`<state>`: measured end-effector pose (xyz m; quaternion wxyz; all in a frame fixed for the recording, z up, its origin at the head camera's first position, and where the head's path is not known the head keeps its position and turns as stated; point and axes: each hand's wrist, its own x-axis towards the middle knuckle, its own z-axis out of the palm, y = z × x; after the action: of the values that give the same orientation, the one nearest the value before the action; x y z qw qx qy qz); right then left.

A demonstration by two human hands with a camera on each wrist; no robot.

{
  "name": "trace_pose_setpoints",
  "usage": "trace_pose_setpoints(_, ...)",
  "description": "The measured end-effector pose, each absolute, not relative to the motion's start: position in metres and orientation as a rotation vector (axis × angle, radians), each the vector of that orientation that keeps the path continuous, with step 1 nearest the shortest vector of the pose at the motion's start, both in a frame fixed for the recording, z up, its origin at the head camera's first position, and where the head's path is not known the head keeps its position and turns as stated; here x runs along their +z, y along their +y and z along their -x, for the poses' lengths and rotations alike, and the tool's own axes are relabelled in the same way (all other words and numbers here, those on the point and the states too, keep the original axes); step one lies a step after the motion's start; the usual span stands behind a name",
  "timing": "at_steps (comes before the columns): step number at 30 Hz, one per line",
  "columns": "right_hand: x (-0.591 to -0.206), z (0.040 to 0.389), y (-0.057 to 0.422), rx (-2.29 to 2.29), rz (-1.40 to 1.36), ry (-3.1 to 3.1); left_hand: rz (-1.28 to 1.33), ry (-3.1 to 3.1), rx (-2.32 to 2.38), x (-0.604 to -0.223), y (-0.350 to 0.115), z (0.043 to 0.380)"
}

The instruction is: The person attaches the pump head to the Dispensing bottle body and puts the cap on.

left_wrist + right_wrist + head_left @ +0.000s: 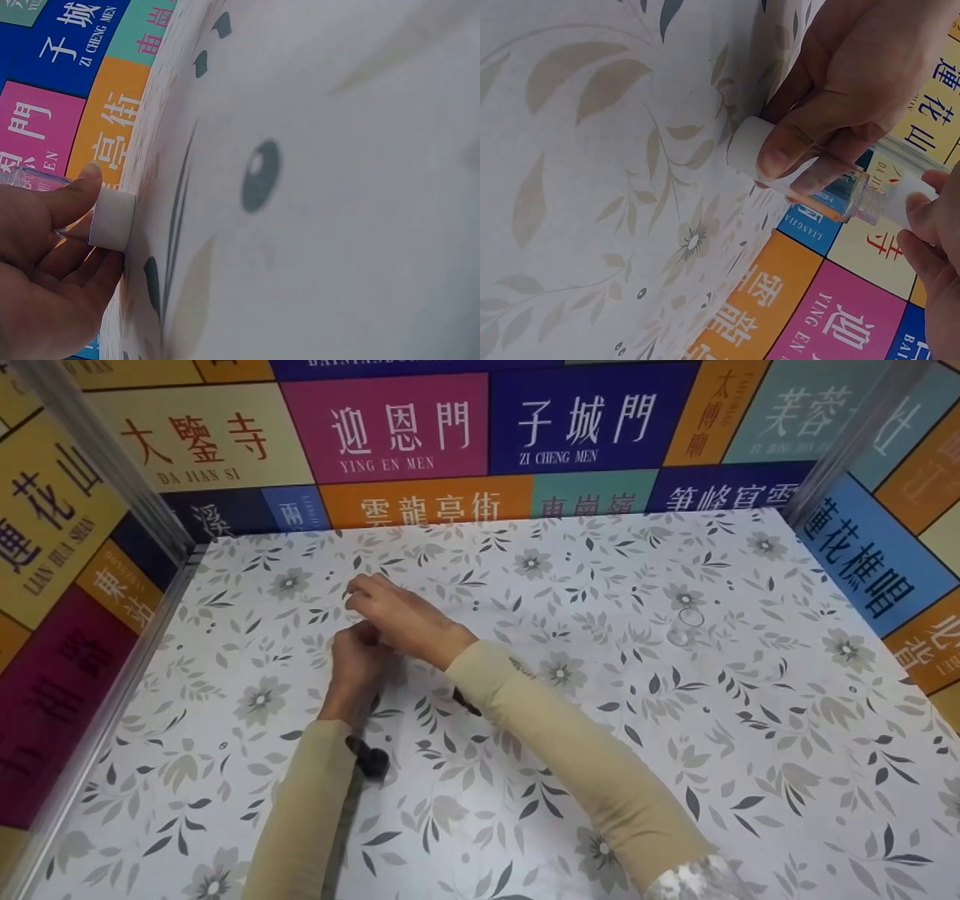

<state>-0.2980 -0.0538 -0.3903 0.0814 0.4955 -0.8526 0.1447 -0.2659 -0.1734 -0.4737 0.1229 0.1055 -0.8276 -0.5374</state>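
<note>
The left hand (pixel 355 664) holds a clear bottle (pixel 838 196) between thumb and fingers.

Beneath the hands (pixel 405 619), the worktop (pixel 750 720) is covered in white, printed with grey flowers, pale leaves and darker sprigs. Beyond the hands, it is bounded by a back wall (pixel 585 427) divided into rectangular blocks of yellow, magenta, deep blue, orange and teal. Large Chinese characters are set on the blocks, with Latin lettering placed under several: "YING EN MEN" is printed on magenta, "ZI CHENG MEN" on blue. The patchwork is repeated on the left wall (pixel 75 532) and the right wall (pixel 862 555), to either side of the hands. Both far corners are edged with clear strips (pixel 120 465). Nearer than the hands, a soft sheen is reflected.
</note>
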Motion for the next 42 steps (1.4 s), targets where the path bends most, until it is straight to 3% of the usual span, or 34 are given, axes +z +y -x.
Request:
trace_pose_setpoints(9, -0.384, 0.305, -0.049, 0.537, -1.43, -2.545, -0.4, -2.468, -1.588, -0.47, -0.172, 0.269)
trace_pose_setpoints(23, -0.391, 0.304, -0.049, 0.377, -1.459, -2.49, -0.348, -2.55, -1.47, -0.468, -0.173, 0.269)
trace_pose_setpoints(42, -0.39, 0.304, -0.051, 0.493, -1.389, -2.777, -0.342, -2.51, -1.505, -0.472, -0.174, 0.266)
